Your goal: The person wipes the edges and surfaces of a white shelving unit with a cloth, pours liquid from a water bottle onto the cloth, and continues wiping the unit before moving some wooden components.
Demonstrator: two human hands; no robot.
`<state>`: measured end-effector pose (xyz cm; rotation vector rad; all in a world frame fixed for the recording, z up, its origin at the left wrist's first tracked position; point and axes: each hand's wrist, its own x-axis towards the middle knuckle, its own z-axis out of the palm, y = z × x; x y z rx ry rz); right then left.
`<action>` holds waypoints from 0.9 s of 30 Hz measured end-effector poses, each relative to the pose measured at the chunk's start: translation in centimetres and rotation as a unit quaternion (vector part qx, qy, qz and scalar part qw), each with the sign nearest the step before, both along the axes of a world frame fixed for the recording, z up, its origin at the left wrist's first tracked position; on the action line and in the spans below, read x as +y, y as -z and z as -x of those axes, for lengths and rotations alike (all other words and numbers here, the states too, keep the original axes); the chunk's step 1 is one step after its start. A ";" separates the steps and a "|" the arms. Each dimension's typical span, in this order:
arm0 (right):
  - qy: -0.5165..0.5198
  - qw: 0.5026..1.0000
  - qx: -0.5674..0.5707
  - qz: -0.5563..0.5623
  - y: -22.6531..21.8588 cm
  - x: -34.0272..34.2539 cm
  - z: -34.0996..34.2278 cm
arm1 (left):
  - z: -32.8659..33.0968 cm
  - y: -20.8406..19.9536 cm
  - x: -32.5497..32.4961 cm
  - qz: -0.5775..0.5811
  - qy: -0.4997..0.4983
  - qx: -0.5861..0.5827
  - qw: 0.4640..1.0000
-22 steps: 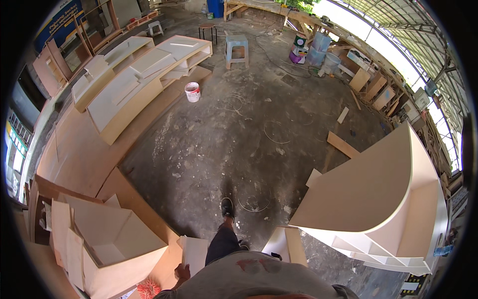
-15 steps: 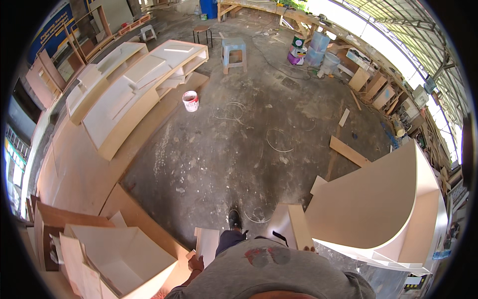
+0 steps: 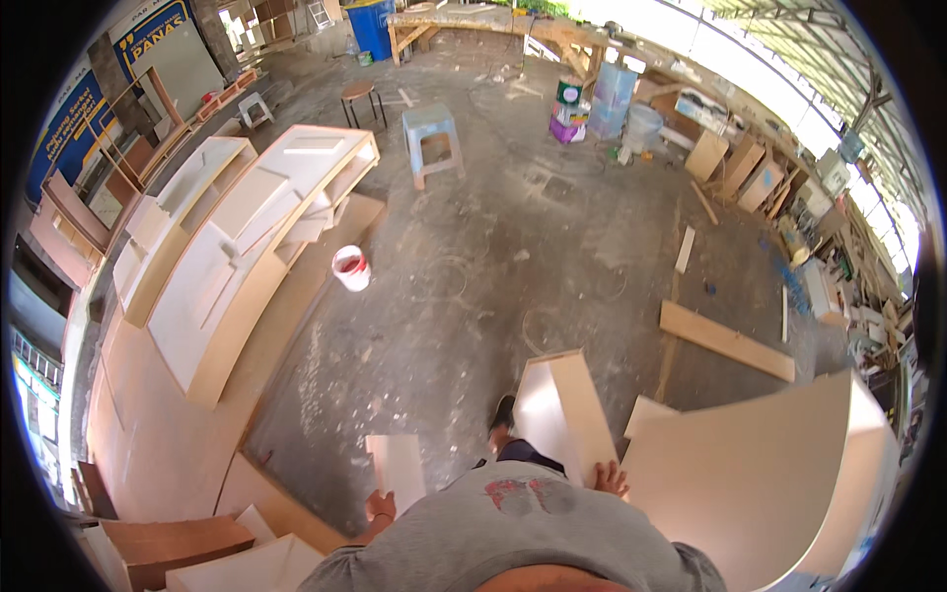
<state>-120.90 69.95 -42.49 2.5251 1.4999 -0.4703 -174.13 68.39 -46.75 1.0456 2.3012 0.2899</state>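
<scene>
My left hand is closed on the edge of a narrow white board, which hangs beside my left leg. On the other side, my right hand grips the near end of a long box-like wooden piece with a pale wood side and a glossy white face. Its fingers show against the pale side; the thumb is hidden. Both pieces are off to either side of my body, above the concrete floor. One dark shoe shows between them.
Curved white-topped cabinets lie at the left. A paint bucket and a plastic stool stand ahead. A large curved panel is close on my right, with a loose plank beyond it. Open boxes are at lower left.
I have moved forward, so the cabinets, bucket and curved panel sit lower in view. The board and box-like piece came along in my hands, and more of my right hand shows.
</scene>
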 end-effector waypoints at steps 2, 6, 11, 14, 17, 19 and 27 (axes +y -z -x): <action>0.012 1.000 -0.003 0.004 0.9 5.4 -0.9 | -1.6 0.4 5.9 0.066 -0.040 0.049 0.996; 0.054 0.994 0.029 0.087 -1.5 16.9 -2.0 | -3.6 -4.2 17.1 0.048 -0.036 0.038 0.997; 0.101 0.976 0.041 0.188 -1.8 27.4 -3.0 | -4.1 -1.9 24.8 0.103 -0.084 0.043 0.990; 0.110 0.970 0.015 0.216 5.7 29.8 -6.5 | -4.9 2.4 28.6 0.112 -0.054 0.002 0.992; 0.136 0.963 0.016 0.234 4.6 36.0 -6.2 | -2.9 7.8 33.8 0.079 -0.014 -0.043 0.996; 0.153 0.960 0.017 0.236 2.7 40.7 -5.7 | -3.4 8.5 38.5 0.099 -0.003 -0.044 0.994; 0.198 0.953 0.031 0.229 -6.9 62.8 -2.9 | -6.1 -0.7 67.7 0.134 0.090 -0.018 0.987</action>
